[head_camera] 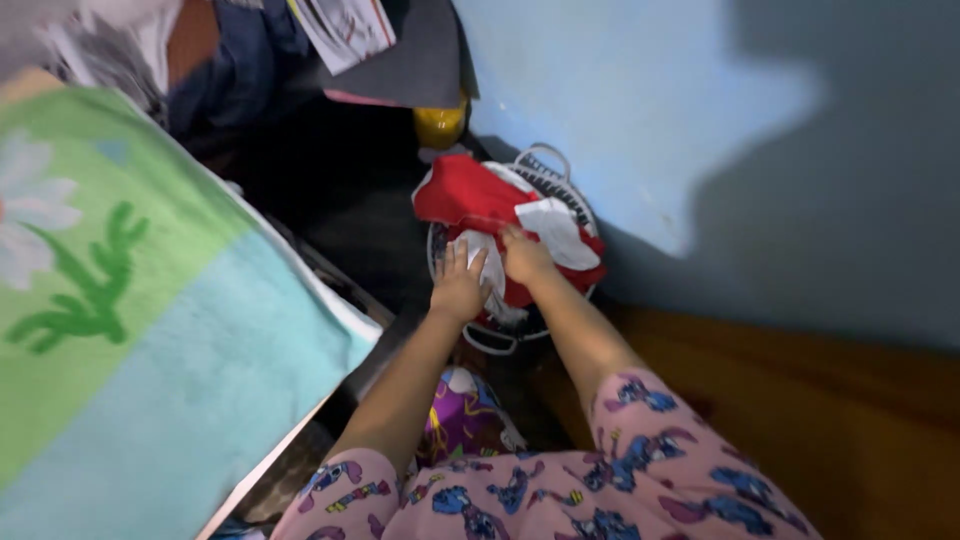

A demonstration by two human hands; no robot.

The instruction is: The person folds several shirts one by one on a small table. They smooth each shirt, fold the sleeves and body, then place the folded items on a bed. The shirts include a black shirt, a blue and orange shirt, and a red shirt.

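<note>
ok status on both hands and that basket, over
Left hand and right hand both pressed on red and white cloth. Cloth heaped in white basket. Grip unclear. Nothing blocking.

dark floor (345, 215), white laundry basket (545, 160), yellow ball (438, 125)

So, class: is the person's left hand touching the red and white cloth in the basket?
Touching. The head view shows the left hand pressed flat on the white part of the red and white cloth piled in the basket.

White printed paper sheet (345, 30), top edge
</note>
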